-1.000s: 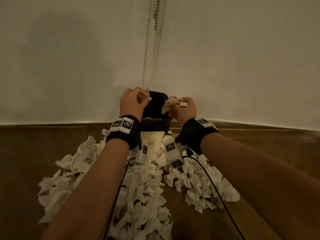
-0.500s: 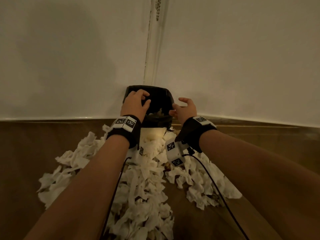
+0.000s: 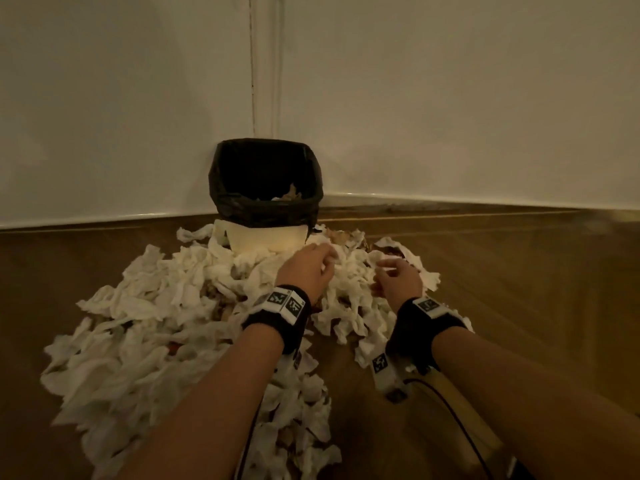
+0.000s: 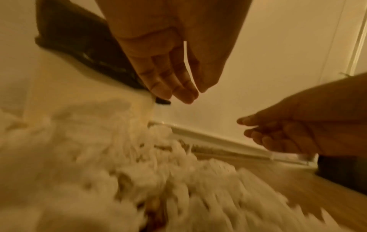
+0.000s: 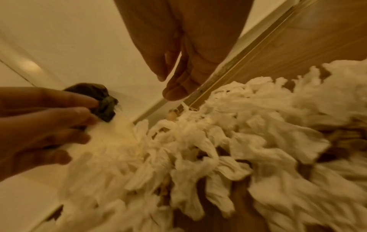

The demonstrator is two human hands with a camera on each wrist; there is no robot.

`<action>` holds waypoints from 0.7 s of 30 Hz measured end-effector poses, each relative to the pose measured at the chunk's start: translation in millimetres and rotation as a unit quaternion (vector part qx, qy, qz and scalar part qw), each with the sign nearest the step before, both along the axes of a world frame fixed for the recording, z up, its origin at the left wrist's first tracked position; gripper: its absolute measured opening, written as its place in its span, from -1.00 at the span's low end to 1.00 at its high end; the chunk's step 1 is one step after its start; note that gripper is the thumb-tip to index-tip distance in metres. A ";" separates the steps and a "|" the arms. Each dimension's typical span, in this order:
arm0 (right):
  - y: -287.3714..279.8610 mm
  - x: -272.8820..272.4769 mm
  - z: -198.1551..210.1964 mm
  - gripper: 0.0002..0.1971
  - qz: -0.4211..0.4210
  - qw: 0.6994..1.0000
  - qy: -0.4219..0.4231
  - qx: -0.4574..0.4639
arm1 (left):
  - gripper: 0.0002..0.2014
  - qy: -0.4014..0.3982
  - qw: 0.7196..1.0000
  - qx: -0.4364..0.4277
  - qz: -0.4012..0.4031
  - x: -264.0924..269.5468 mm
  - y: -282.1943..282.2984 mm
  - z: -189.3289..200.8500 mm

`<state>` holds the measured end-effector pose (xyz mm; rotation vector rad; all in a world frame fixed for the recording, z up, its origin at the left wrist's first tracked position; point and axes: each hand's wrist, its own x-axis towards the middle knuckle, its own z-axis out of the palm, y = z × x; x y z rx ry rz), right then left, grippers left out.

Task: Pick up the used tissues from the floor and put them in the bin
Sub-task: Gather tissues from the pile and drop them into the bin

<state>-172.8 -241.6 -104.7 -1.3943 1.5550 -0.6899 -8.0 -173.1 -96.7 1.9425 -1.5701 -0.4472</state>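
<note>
big heap of crumpled white used tissues (image 3: 145, 323) on wooden floor (image 3: 519, 289), white bin with black bag liner (image 3: 265, 188) in wall corner; left hand (image 3: 306, 271) and right hand (image 3: 398, 282) dropped from bin rim to over heap, both with fingers loosely extended, empty

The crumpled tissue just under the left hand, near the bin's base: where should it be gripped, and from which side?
Probably from above: pinch a raised fold of the tissue beneath the left hand. It lies crumpled atop the heap, ridges upward, and the bin blocks the far side. Both the left hand and the right hand are empty.
</note>
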 end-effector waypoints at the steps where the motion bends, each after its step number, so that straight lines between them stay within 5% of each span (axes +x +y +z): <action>1: 5.7 -5.4 -6.7 -0.86 -0.002 1.000 0.012 0.004 | -0.81 -0.008 0.999 0.044 -0.019 -7.4 0.4 -10.6; 6: 30.9 -23.5 -32.9 -0.91 0.010 0.998 0.056 0.037 | -0.61 -0.121 0.967 0.198 -0.106 -31.0 0.4 -53.3; 14: 53.8 -38.2 -49.7 -0.86 0.072 0.992 0.091 0.055 | -0.47 -0.245 0.902 0.285 -0.213 -37.6 -2.0 -78.1; 21: 57.5 -50.7 -49.7 -0.86 0.074 0.993 0.080 0.055 | -0.57 -0.316 0.868 0.314 -0.220 -41.8 6.3 -95.7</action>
